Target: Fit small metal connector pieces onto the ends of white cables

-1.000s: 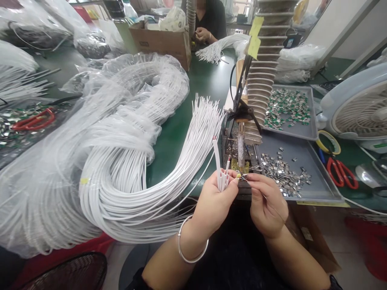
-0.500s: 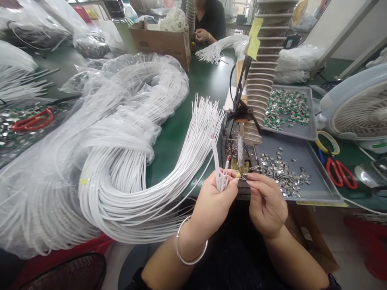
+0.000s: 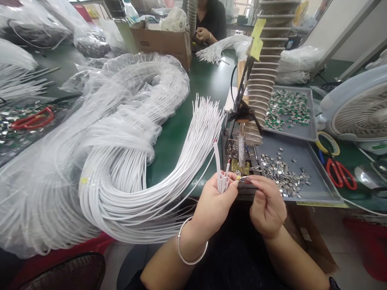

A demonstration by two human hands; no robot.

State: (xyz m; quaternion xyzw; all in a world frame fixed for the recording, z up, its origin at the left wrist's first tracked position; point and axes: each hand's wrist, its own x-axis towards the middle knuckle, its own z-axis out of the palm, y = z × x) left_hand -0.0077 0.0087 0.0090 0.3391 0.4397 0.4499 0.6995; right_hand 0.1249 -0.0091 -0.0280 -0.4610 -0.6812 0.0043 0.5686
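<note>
My left hand is closed around several white cables with reddish wire ends pointing up. Between its thumb and forefinger it pinches a small yellow piece; its exact kind is too small to make out. My right hand pinches a thin silvery wire, whose end points left toward the yellow piece. Just above both fingertips, a soldering iron hangs tip down, clamped in a black stand. A yellowish sponge lies behind the tip.
A large bundle of white cables, partly in plastic, fills the left. At right are a tray of metal parts, a tray of green boards, red-handled cutters and a fan. A ribbed hose rises behind the iron. A co-worker sits opposite.
My right fingertips have drawn slightly right, away from the left ones, so more of the thin wire shows. My left hand keeps its hold on the white cables.
</note>
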